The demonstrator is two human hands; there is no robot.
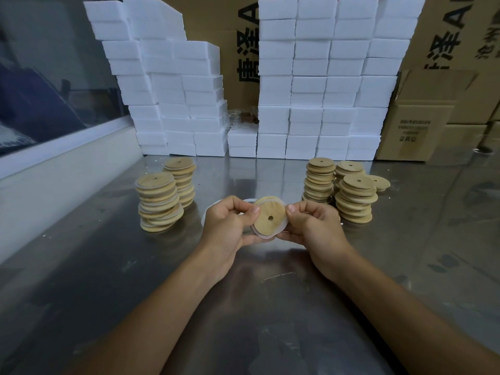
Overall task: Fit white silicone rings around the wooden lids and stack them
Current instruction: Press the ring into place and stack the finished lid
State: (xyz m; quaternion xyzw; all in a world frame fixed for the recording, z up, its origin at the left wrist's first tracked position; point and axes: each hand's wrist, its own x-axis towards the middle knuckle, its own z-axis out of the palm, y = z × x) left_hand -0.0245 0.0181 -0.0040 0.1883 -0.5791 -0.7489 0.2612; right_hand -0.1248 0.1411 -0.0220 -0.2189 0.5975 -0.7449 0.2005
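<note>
Five stacks of round wooden lids [159,201] on the steel desk [108,266], one loose lid [378,182], another lid [270,217] in two hands [227,226].

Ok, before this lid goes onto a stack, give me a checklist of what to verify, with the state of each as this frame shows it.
1. Both hands on the lid: ok. The left hand and right hand hold the wooden lid above the table.
2. Ring on the lid: ok in part. The white silicone ring shows along its edge.
3. Ring seated all round: cannot tell; fingers hide part of the rim.
4. Stack to receive it: ok. The near-left stack of ringed lids stands, though it leans unevenly.
5. Bare lids in supply: ok. The right stacks remain.
</note>
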